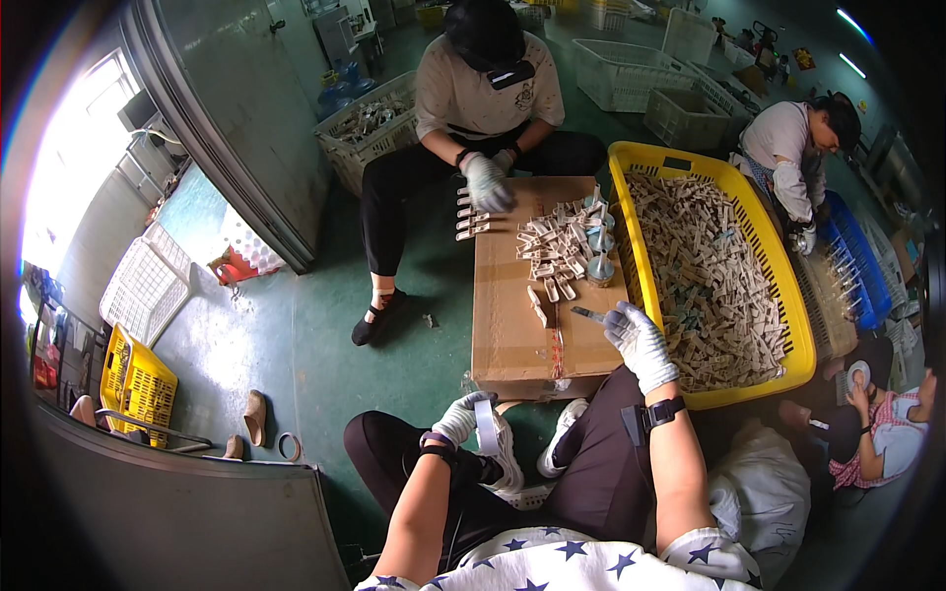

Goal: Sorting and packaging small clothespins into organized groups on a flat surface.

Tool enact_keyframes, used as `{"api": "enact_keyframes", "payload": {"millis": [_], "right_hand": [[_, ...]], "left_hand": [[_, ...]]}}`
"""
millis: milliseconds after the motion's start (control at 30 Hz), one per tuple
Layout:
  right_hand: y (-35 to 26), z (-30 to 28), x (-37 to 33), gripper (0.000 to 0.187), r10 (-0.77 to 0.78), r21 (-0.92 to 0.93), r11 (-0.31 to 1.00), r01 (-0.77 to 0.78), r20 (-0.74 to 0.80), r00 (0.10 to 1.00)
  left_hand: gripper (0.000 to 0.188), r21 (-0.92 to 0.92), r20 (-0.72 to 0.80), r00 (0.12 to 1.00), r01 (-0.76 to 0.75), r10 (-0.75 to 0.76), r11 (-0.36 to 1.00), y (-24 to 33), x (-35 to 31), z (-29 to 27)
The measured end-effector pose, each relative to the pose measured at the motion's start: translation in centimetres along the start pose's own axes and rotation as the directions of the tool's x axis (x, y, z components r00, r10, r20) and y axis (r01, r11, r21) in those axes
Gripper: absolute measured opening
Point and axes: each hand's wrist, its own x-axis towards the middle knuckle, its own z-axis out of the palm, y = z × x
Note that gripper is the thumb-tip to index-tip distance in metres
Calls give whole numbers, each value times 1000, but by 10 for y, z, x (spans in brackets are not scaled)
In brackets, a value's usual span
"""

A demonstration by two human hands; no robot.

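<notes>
Before me is a cardboard box with a loose pile of small beige clip-like pieces on top. My right hand, in a white striped glove, is above the box's near right corner. Its fingers are closed on a short flat grey strip, whose kind I cannot make out. Low over my left knee, my gloved left hand is wrapped round a pale roll that looks like tape, seen nearly edge-on. A few clip-like pieces lie apart, near the strip.
A yellow crate full of similar pieces stands against the box's right side. Across the box sits a co-worker with gloved hands by a row of pieces. Small round containers stand at the box's right edge. Another person works beside a blue crate.
</notes>
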Motion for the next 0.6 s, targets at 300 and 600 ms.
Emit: {"api": "enact_keyframes", "payload": {"millis": [300, 600], "right_hand": [[1, 4, -1, 21, 1, -9, 1000, -1, -5, 1000], [1, 4, -1, 22, -7, -30, 1000, 7, -4, 1000]], "left_hand": [[17, -62, 8, 1000, 29, -29, 998, 5, -6, 2], [17, 118, 1, 1000, -12, 12, 993, 6, -7, 2]]}}
